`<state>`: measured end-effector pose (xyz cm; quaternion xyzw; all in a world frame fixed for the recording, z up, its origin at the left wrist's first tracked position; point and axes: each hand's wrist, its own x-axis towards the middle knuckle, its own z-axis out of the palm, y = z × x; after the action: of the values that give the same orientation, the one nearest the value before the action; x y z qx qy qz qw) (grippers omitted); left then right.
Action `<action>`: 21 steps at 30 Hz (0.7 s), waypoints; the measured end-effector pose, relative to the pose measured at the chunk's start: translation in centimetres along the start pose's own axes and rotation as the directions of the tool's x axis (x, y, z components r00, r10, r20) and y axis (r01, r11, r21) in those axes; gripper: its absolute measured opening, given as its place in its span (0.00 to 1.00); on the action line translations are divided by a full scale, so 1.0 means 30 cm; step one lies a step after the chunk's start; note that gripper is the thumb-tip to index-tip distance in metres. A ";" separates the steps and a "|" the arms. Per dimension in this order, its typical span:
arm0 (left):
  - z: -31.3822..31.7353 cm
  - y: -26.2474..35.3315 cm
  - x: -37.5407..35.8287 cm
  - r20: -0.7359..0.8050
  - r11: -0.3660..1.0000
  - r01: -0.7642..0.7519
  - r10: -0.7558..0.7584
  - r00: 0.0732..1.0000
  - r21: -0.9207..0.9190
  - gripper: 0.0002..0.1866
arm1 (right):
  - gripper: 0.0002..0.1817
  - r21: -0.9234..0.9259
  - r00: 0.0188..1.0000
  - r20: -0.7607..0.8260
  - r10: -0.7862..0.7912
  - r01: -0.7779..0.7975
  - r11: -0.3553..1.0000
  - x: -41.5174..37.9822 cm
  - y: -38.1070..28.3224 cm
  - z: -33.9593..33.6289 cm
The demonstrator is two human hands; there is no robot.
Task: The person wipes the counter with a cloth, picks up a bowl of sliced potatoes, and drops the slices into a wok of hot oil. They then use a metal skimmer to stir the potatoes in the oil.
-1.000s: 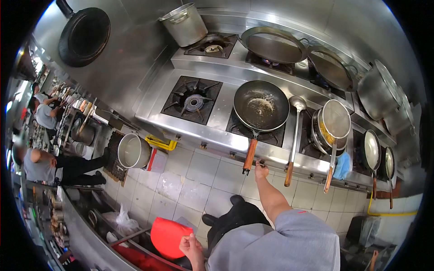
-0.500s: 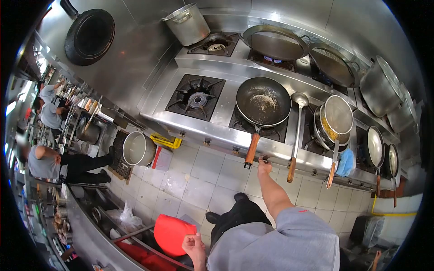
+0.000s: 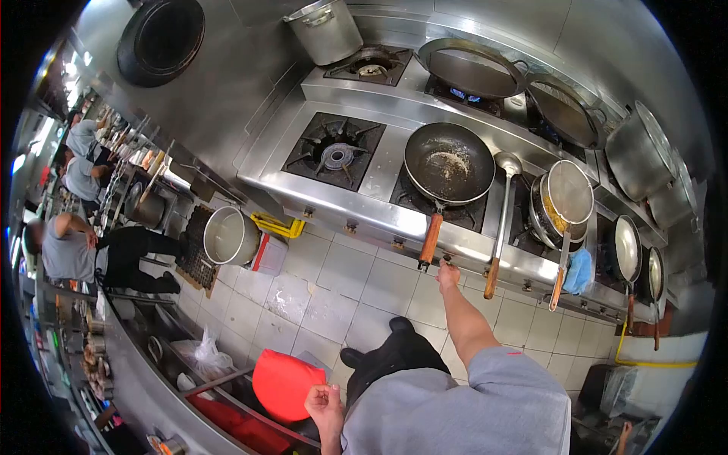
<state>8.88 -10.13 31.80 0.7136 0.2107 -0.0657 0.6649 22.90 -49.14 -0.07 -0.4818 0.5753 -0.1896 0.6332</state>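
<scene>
My right hand [image 3: 448, 276] reaches to the stove's front panel, its fingers closed around a burner knob [image 3: 447, 258]. Just left of that hand, the wooden handle of a black frying pan [image 3: 449, 163] juts past the stove edge. Pale brown crumbs lie in the pan, which rests on a front burner. To the right is a long ladle [image 3: 500, 216] with a wooden handle. My left hand [image 3: 324, 409] hangs low by my side, fingers curled in and nothing visible in them, close to a red plastic piece [image 3: 284, 385].
A strainer [image 3: 570, 191] sits over a pot with yellow food, beside a blue cloth [image 3: 578, 271]. Large pans [image 3: 470, 68] stand on the rear burners, one above a blue flame. A metal pot [image 3: 230, 236] is at floor level left. A co-worker [image 3: 68, 246] stands far left.
The view has shifted slightly, so the stove and pans appear a little to the right. My right hand stays at the knob; my left hand remains curled.
</scene>
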 end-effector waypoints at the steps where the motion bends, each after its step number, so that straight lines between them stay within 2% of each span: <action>1: 0.003 0.007 0.001 0.003 1.000 0.005 -0.005 1.000 -0.007 0.10 | 0.11 -0.026 1.000 0.014 0.025 -0.025 0.999 -0.005 -0.017 -0.003; 6: -0.007 -0.014 0.002 0.011 1.000 -0.008 0.008 1.000 -0.028 0.10 | 0.15 -0.181 0.998 0.043 0.051 -0.042 0.983 0.005 -0.046 -0.016; 8: -0.005 -0.007 -0.003 0.012 1.000 0.015 -0.015 1.000 -0.013 0.10 | 0.14 -0.231 0.998 0.003 0.066 -0.064 0.971 0.021 -0.039 -0.005; 12: -0.005 -0.008 -0.006 0.018 0.998 0.043 -0.043 0.999 -0.042 0.09 | 0.16 -0.269 0.993 0.034 0.115 -0.102 0.958 -0.002 -0.080 0.004; 14: -0.013 -0.027 -0.001 0.023 0.999 0.025 -0.024 0.999 -0.039 0.09 | 0.18 -0.270 0.991 -0.023 0.135 -0.137 0.953 -0.009 -0.095 0.014; 21: -0.022 -0.017 -0.006 0.027 1.000 0.023 -0.023 0.999 -0.020 0.08 | 0.24 -0.322 0.981 0.026 0.192 -0.174 0.931 0.012 -0.096 0.012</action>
<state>8.41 -9.51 31.46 0.7035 0.2106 -0.0810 0.6739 24.23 -50.62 2.08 -0.5270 0.6225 -0.0207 0.5782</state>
